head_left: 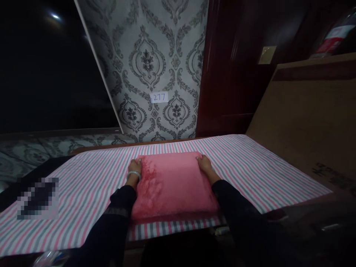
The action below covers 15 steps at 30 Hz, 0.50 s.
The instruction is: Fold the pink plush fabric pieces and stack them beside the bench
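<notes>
A square pink plush cushion (178, 185) lies flat on a striped cloth (241, 167), close to the table's near edge. Its left part and near edge look darker red, with the nap brushed another way. My left hand (135, 168), with a pale bangle at the wrist, grips the cushion's far left corner. At the far right corner my right hand (205, 164) has its fingers closed on the edge, thumb on top. The fingertips under the cushion are hidden.
A large cardboard box (311, 107) stands at the right, with a red-labelled bottle (333, 39) above it. A dark television screen (50, 70) is at the left. Behind are patterned wallpaper with a "277" paper label (159, 97) and a dark red wooden panel (230, 74).
</notes>
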Motion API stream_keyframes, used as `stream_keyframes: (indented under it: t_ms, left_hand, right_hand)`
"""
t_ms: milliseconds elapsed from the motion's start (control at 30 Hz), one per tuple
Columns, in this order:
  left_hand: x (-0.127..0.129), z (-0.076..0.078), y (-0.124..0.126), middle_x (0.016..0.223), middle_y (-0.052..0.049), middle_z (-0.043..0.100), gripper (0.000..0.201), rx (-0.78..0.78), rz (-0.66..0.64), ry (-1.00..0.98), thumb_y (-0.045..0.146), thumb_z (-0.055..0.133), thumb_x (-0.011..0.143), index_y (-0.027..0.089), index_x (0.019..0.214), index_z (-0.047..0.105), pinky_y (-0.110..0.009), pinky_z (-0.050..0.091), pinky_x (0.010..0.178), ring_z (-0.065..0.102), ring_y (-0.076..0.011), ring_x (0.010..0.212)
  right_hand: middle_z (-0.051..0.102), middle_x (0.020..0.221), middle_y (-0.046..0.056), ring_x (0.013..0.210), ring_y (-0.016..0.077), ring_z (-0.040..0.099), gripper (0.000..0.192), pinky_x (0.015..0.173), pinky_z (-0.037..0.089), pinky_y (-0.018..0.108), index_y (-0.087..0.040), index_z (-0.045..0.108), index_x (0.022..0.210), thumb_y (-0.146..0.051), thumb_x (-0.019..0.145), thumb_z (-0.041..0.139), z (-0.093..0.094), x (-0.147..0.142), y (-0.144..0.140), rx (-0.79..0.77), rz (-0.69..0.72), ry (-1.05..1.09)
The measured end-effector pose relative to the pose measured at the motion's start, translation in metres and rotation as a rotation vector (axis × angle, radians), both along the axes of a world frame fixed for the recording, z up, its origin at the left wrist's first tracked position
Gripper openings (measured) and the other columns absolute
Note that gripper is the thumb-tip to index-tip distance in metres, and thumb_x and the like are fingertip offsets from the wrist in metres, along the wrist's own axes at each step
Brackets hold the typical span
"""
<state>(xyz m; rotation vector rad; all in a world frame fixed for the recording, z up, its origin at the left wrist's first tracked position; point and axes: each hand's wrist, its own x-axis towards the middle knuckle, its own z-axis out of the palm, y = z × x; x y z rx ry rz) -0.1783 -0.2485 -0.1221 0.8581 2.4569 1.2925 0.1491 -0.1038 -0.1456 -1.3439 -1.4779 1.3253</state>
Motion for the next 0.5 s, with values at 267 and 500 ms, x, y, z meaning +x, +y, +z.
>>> stream_keyframes:
  t_ms: [267, 500]
  left_hand:
    - [-0.002, -0.005, -0.003, 0.118, -0.025, 0.067, 0.038, -0.117, 0.093, 0.078, 0.038, 0.052, 0.092, 0.011, 0.117, 0.061, -0.042, 0.048, 0.094, 0.061, -0.0360, 0.118]
    - [0.007, 0.034, -0.003, 0.138, -0.028, 0.055, 0.060, -0.179, -0.031, 0.109, 0.041, 0.060, 0.086, 0.006, 0.134, 0.054, -0.048, 0.041, 0.104, 0.050, -0.0400, 0.130]
  right_hand:
    - [0.066, 0.123, 0.015, 0.122, 0.0280, 0.059, 0.045, 0.102, 0.044, 0.037, -0.017, 0.056, 0.124, -0.031, 0.082, 0.063, -0.008, 0.005, -0.004, 0.095, -0.150, -0.164]
    - [0.052, 0.144, 0.017, 0.141, 0.0330, 0.037, 0.062, 0.115, 0.028, 0.048, -0.018, 0.051, 0.138, -0.027, 0.079, 0.069, 0.041, 0.007, -0.003, 0.166, -0.037, -0.246]
